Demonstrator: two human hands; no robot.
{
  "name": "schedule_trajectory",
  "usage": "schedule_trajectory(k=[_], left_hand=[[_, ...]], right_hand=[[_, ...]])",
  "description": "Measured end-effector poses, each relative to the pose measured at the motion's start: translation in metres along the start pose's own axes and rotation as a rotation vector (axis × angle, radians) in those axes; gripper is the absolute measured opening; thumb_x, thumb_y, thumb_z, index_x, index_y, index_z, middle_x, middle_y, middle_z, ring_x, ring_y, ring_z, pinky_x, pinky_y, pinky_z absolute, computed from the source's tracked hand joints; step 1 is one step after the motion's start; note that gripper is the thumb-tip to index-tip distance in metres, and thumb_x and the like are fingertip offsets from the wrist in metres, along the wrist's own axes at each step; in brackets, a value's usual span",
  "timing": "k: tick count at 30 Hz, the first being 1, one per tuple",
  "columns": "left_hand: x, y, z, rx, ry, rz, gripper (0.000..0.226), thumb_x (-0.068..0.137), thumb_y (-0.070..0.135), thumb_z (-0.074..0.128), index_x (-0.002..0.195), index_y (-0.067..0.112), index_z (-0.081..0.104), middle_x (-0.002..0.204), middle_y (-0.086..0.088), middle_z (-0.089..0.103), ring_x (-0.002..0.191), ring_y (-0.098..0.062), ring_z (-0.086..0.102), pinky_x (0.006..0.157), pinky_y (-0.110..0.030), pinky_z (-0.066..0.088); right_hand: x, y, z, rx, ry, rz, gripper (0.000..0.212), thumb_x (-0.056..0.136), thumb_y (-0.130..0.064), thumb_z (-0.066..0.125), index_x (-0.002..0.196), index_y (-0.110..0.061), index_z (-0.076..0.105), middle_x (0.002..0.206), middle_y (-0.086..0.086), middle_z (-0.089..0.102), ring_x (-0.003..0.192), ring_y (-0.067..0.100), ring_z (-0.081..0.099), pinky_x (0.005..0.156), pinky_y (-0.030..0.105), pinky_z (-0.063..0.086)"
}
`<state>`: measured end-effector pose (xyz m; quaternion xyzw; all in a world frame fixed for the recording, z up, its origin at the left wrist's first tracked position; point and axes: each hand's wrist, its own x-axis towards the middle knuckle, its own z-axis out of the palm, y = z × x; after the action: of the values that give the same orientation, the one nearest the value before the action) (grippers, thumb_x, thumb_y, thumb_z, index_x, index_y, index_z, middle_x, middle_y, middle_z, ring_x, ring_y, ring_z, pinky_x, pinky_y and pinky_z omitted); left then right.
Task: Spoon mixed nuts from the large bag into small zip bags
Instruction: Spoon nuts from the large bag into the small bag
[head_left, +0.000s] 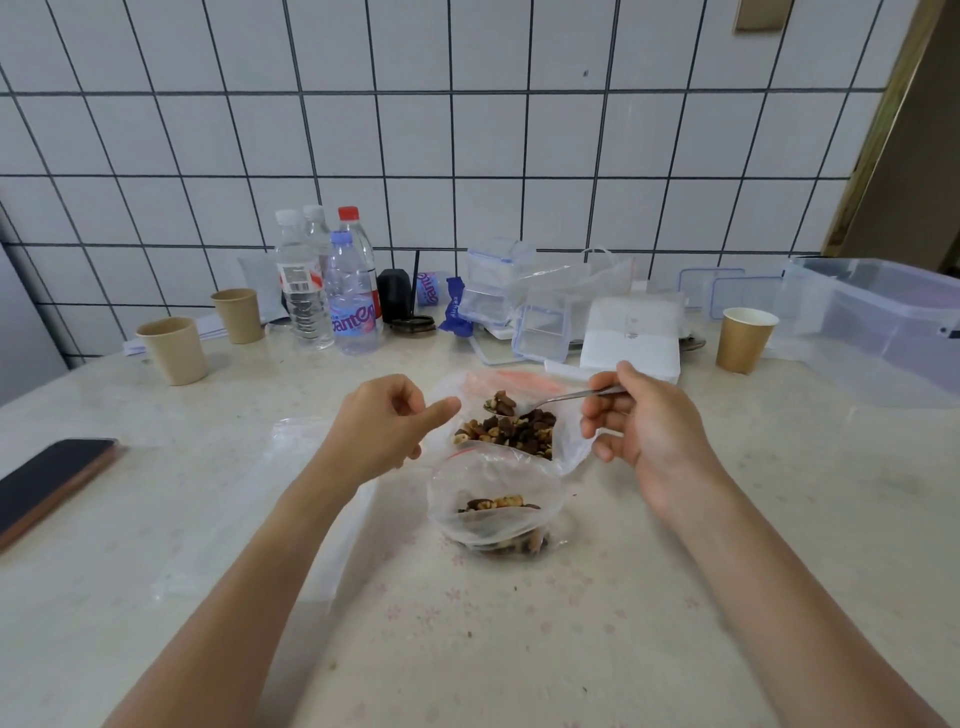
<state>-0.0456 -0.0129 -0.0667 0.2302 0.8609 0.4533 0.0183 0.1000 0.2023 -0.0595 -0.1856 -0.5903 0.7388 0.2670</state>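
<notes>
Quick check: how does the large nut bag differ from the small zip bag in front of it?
The large bag sits farther from the person, and the left hand holds its rim open; the small zip bag stands nearer, untouched. The large bag holds a fuller heap of nuts, the small bag a thinner layer. Both are clear plastic and open.

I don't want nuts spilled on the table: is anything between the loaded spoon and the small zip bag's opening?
Nothing visible. The spoon hangs loaded over the large bag; the small zip bag stands open just nearer the person, with only the large bag's near rim to cross.
</notes>
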Motion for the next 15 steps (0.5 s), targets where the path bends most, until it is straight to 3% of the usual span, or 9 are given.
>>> schedule_trajectory(k=[8, 11, 15], left_hand=[[-0.019, 0.014, -0.019, 0.059, -0.533, 0.018, 0.048, 0.084, 0.072, 0.064, 0.08, 0.025, 0.071, 0.075, 0.008, 0.071, 0.065, -0.007, 0.069, 0.057, -0.023, 0.053], [-0.024, 0.016, -0.015, 0.072, -0.561, 0.06, 0.032, 0.088, 0.062, 0.068, 0.08, 0.031, 0.072, 0.085, 0.006, 0.073, 0.069, -0.009, 0.067, 0.059, -0.025, 0.056], [-0.025, 0.024, -0.004, -0.047, -0.49, 0.043, 0.023, 0.095, 0.039, 0.071, 0.092, 0.016, 0.075, 0.081, -0.007, 0.069, 0.062, -0.018, 0.062, 0.052, -0.027, 0.055]], right_hand=[[-0.013, -0.026, -0.006, -0.034, -0.1, -0.078, 0.043, 0.109, -0.033, 0.043, 0.077, -0.01, 0.058, 0.053, 0.006, 0.05, 0.043, 0.024, 0.052, 0.039, 0.028, 0.033], [-0.016, -0.026, -0.005, -0.166, -0.144, -0.046, 0.043, 0.109, -0.031, 0.043, 0.076, -0.01, 0.059, 0.052, 0.006, 0.05, 0.042, 0.024, 0.05, 0.039, 0.027, 0.034], [-0.021, -0.024, 0.0, -0.375, -0.122, -0.172, 0.044, 0.11, -0.032, 0.042, 0.075, -0.01, 0.058, 0.049, 0.003, 0.051, 0.042, 0.022, 0.052, 0.04, 0.027, 0.035]])
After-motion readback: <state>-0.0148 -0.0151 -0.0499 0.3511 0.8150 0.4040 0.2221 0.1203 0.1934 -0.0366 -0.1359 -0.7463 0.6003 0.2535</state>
